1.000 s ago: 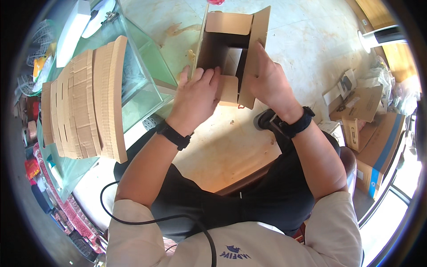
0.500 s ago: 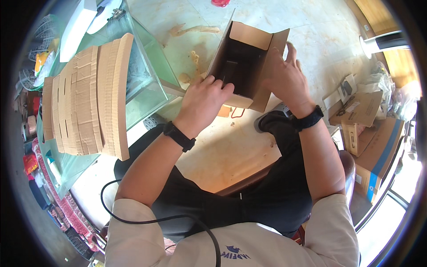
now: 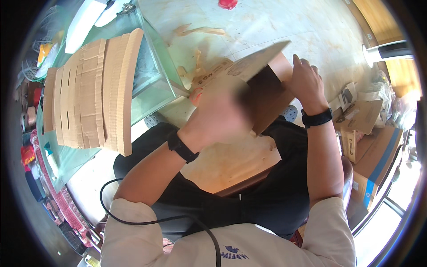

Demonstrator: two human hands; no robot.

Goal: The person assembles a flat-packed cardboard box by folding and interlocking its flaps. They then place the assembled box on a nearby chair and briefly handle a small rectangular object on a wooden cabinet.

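Note:
An open cardboard box (image 3: 278, 100) with a dark inside is tilted in front of me above the floor, its mouth turned toward the right. One flap stands up along its far side, and print shows on the outer wall. My right hand (image 3: 307, 83) grips the box at its right edge, fingers bent over the cardboard. At the box's near left side, my left hand (image 3: 222, 118) is smeared by motion, so its fingers cannot be made out. Each wrist wears a black band.
A stack of flat corrugated cardboard (image 3: 91, 93) lies on a glass tank (image 3: 155, 95) at left. To the right stand a large carton (image 3: 378, 155) with blue tape and some plastic bags (image 3: 380, 89). Cardboard scraps (image 3: 202, 30) and a red object (image 3: 227, 4) lie on the floor.
The box has turned and tipped, so its opening faces more to the right and its printed outer side shows. My left hand moved down and slightly right; my right hand shifted right.

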